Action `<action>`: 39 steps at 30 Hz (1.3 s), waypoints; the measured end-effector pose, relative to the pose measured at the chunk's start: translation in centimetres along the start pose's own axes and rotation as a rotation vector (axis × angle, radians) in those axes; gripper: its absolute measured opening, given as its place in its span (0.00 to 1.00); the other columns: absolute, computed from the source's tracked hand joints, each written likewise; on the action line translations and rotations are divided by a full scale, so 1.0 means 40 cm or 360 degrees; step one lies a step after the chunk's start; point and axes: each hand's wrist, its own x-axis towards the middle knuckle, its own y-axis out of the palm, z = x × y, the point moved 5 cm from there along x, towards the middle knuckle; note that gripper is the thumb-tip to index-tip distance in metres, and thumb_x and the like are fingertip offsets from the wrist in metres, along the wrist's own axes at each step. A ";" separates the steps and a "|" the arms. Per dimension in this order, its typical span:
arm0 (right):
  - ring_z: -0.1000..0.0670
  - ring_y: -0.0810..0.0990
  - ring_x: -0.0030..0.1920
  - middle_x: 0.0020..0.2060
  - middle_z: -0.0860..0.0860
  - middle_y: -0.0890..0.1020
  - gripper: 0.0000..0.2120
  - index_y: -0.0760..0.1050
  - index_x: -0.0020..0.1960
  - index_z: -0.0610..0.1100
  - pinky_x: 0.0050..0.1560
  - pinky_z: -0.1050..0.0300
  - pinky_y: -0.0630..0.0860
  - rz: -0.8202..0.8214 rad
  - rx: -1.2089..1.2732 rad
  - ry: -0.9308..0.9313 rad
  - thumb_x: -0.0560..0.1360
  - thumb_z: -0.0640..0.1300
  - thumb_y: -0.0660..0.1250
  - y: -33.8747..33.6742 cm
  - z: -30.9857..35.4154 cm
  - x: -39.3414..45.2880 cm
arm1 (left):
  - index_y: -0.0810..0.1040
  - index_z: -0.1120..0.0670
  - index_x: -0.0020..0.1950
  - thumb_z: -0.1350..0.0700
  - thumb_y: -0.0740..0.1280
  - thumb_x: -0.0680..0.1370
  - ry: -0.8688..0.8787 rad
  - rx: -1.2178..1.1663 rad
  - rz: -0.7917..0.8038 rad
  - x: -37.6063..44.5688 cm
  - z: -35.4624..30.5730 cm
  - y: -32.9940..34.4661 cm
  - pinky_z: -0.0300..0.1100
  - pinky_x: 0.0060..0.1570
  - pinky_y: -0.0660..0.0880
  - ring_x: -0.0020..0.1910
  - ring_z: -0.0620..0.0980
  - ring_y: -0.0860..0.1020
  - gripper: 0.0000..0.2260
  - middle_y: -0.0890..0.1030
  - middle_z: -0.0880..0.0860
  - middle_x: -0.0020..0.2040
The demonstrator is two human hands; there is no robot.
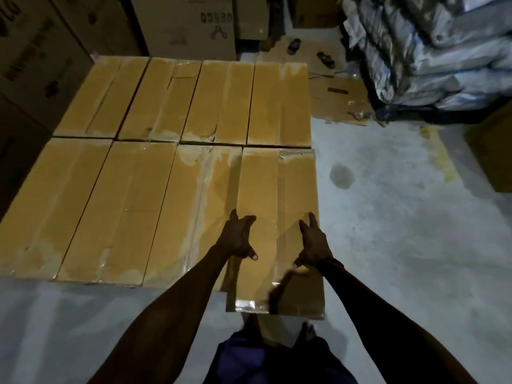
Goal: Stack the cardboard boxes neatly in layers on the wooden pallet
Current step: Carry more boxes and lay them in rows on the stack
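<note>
While seven boxes (pixel 155 151) fill the layer, both hands (pixel 240 239) (pixel 314 245), fingers spread, press the eighth box (pixel 277 189), which overhangs at lower centre.

Boxes lie flat in two rows of four. Both hands, left hand (pixel 237 239) and right hand (pixel 314 245), rest on the near-right box (pixel 277 212), which juts nearer than its row. Three near-row boxes (pixel 110 212) lie left of the hands; the far row (pixel 188 101) lies beyond. Tall cartons (pixel 182 20) stand behind that. Stacked sacks (pixel 432 51) sit far right; flattened cardboard (pixel 338 101) lies on the floor (pixel 401 231) before them.
</note>
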 end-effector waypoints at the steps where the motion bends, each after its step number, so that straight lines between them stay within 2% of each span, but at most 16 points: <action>1: 0.29 0.70 0.71 0.83 0.46 0.39 0.74 0.52 0.83 0.42 0.68 0.38 0.74 -0.0001 -0.0029 -0.0005 0.47 0.55 0.90 0.006 -0.002 0.011 | 0.60 0.48 0.82 0.24 0.77 0.44 -0.0022 0.0049 0.0029 0.008 0.009 -0.001 0.67 0.72 0.64 0.76 0.72 0.59 0.70 0.54 0.65 0.80; 4: 0.31 0.73 0.68 0.83 0.46 0.40 0.69 0.53 0.83 0.44 0.66 0.40 0.76 -0.0007 -0.0061 -0.0017 0.52 0.51 0.89 0.020 -0.006 0.036 | 0.56 0.44 0.83 0.36 0.84 0.56 -0.0109 0.0221 0.0093 0.022 0.035 0.013 0.75 0.73 0.53 0.78 0.74 0.50 0.61 0.49 0.61 0.82; 7: 0.34 0.73 0.70 0.83 0.47 0.39 0.63 0.52 0.83 0.46 0.67 0.44 0.76 -0.0007 -0.0114 0.0030 0.60 0.43 0.87 0.041 -0.008 0.058 | 0.56 0.42 0.83 0.36 0.84 0.57 -0.0121 0.0278 0.0108 0.044 0.070 0.028 0.78 0.70 0.47 0.78 0.75 0.46 0.61 0.48 0.59 0.83; 12: 0.35 0.74 0.69 0.83 0.46 0.40 0.60 0.52 0.83 0.46 0.67 0.44 0.76 -0.0034 -0.0157 0.0002 0.63 0.41 0.86 0.062 -0.024 0.082 | 0.53 0.43 0.83 0.36 0.83 0.59 -0.0100 0.0331 0.0122 0.075 0.115 0.053 0.80 0.68 0.42 0.77 0.76 0.42 0.60 0.45 0.57 0.84; 17: 0.34 0.74 0.68 0.83 0.47 0.40 0.58 0.52 0.84 0.45 0.65 0.45 0.77 -0.0038 -0.0151 -0.0046 0.65 0.42 0.84 0.083 -0.047 0.109 | 0.51 0.44 0.84 0.40 0.81 0.66 -0.0105 0.0329 0.0147 0.085 0.129 0.077 0.80 0.70 0.44 0.77 0.76 0.42 0.55 0.43 0.56 0.84; 23: 0.35 0.75 0.67 0.82 0.48 0.38 0.51 0.50 0.84 0.47 0.65 0.46 0.77 -0.0023 -0.0232 -0.0104 0.72 0.40 0.79 0.132 -0.077 0.137 | 0.47 0.48 0.85 0.45 0.78 0.73 -0.0087 0.0431 0.0245 0.089 0.146 0.128 0.80 0.70 0.47 0.77 0.76 0.35 0.51 0.37 0.49 0.84; 26: 0.34 0.71 0.70 0.82 0.47 0.38 0.54 0.48 0.84 0.47 0.69 0.44 0.74 -0.0005 -0.0207 -0.0142 0.70 0.43 0.81 0.146 -0.089 0.137 | 0.46 0.49 0.85 0.47 0.75 0.76 -0.0084 0.0396 0.0214 0.084 0.154 0.143 0.79 0.70 0.51 0.78 0.74 0.35 0.48 0.36 0.48 0.83; 31: 0.32 0.66 0.72 0.83 0.43 0.41 0.54 0.52 0.83 0.47 0.71 0.42 0.72 0.0018 -0.0186 -0.0113 0.68 0.51 0.82 0.140 -0.075 0.072 | 0.48 0.52 0.84 0.50 0.72 0.80 -0.0041 0.0398 0.0148 0.023 0.170 0.165 0.78 0.70 0.56 0.79 0.72 0.38 0.42 0.38 0.49 0.84; 34: 0.33 0.68 0.72 0.83 0.41 0.43 0.52 0.55 0.83 0.44 0.69 0.45 0.73 -0.0013 -0.0166 -0.0166 0.69 0.50 0.82 0.166 -0.093 0.004 | 0.49 0.52 0.84 0.50 0.74 0.77 -0.0060 0.0330 0.0157 -0.038 0.197 0.205 0.78 0.70 0.56 0.80 0.71 0.38 0.45 0.39 0.49 0.84; 36: 0.36 0.69 0.73 0.83 0.39 0.46 0.49 0.56 0.83 0.43 0.69 0.52 0.71 -0.0059 -0.0178 -0.0194 0.71 0.46 0.80 0.190 -0.122 -0.046 | 0.48 0.51 0.85 0.46 0.77 0.74 -0.0069 0.0341 0.0202 -0.089 0.213 0.238 0.77 0.71 0.54 0.80 0.70 0.37 0.49 0.38 0.49 0.84; 38: 0.39 0.68 0.75 0.82 0.41 0.52 0.41 0.56 0.83 0.45 0.69 0.59 0.67 -0.0027 -0.0160 -0.0230 0.77 0.42 0.74 0.228 -0.136 -0.105 | 0.46 0.50 0.85 0.42 0.79 0.71 -0.0043 0.0385 0.0241 -0.147 0.225 0.268 0.74 0.72 0.52 0.80 0.69 0.36 0.54 0.36 0.50 0.84; 39: 0.39 0.68 0.75 0.82 0.43 0.55 0.38 0.55 0.83 0.48 0.71 0.58 0.67 -0.0086 -0.0190 -0.0231 0.80 0.45 0.71 0.233 -0.137 -0.125 | 0.45 0.50 0.85 0.40 0.80 0.69 -0.0013 0.0381 0.0243 -0.161 0.233 0.275 0.73 0.73 0.52 0.80 0.69 0.35 0.57 0.35 0.51 0.83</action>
